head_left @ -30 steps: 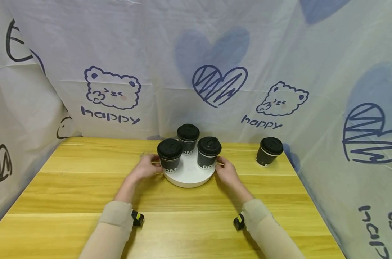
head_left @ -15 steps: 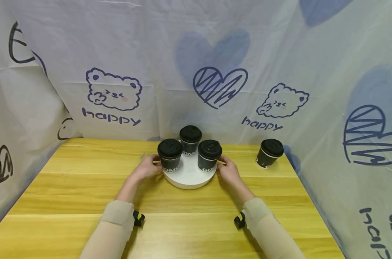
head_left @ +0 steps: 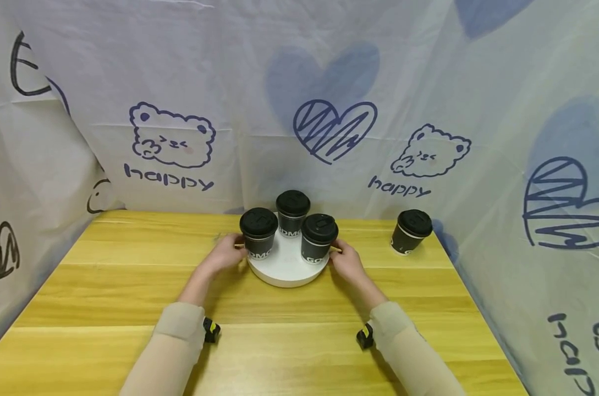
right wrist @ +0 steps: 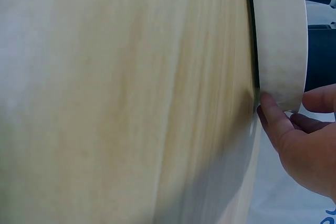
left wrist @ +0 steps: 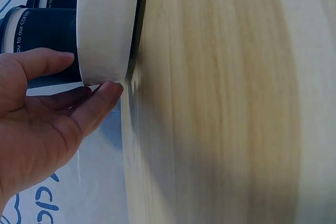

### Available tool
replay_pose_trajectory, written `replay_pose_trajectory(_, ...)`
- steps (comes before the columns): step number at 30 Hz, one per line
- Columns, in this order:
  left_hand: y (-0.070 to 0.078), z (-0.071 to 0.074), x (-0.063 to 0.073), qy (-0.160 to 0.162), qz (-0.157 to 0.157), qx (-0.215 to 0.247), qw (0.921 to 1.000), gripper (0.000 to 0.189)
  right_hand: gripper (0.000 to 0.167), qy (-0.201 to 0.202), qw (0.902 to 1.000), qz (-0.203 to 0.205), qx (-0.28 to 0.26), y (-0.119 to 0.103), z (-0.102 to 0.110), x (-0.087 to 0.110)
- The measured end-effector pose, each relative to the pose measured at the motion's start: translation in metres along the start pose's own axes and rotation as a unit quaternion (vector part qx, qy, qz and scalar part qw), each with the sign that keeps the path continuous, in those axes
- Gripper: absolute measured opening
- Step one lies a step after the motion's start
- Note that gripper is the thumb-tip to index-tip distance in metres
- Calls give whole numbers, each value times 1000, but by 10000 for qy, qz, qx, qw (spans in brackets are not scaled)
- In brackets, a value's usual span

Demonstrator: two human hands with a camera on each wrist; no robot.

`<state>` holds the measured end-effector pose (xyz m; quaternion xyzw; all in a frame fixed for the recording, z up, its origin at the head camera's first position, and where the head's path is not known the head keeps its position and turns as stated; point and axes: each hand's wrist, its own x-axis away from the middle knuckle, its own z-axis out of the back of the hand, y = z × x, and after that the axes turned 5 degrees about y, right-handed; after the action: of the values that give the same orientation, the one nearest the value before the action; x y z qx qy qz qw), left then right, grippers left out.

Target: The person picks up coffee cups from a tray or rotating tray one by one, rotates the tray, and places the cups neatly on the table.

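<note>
A round white turntable (head_left: 288,275) stands on the table near the back wall. It carries three black paper coffee cups with black lids: a left cup (head_left: 259,237), a back cup (head_left: 292,212) and a right cup (head_left: 318,237). My left hand (head_left: 225,253) holds the turntable's left rim; in the left wrist view its fingertips (left wrist: 111,90) touch the rim's side and its thumb lies by a cup. On the opposite side, my right hand (head_left: 347,262) grips the rim, thumb by the top edge and fingertips (right wrist: 268,100) at the lower edge. Some fingers are hidden.
A fourth lidded coffee cup (head_left: 411,232) stands apart at the table's back right corner. The wood-grain table (head_left: 284,341) ends at a white printed cloth (head_left: 259,159) hung behind it and along both sides. A small black device (head_left: 212,331) sits at each wrist.
The turntable has turned slightly clockwise as seen from above: the back cup has shifted right and the left cup a little backward. Both hands stay at the rim. The fourth cup stays put.
</note>
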<state>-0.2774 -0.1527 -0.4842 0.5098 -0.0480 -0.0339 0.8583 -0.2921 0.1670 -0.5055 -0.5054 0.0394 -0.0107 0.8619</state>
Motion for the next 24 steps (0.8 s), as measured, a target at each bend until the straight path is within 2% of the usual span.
replay_pose_trajectory(5, 0, 0, 0, 8, 112, -160, 9998, 58, 45, -71, 9999, 22, 89, -1, 1, 4)
replay_pose_trajectory(11, -2, 0, -2, 65, -39, -595, 9982, 60, 47, -110, 9998, 60, 138, -1, 2, 11)
replay_pose_trajectory(15, -1, 0, -4, 53, -92, -752, 9971, 54, 49, -116, 9998, 40, 154, -4, 3, 14)
replay_pose_trajectory(20, 4, 2, -4, 37, -147, -953, 9953, 46, 54, -64, 10000, 29, -23, -4, 5, 16)
replay_pose_trajectory(24, 5, 2, -4, -28, -282, -1180, 9926, 45, 60, 12, 9992, 173, -358, 0, 7, 17)
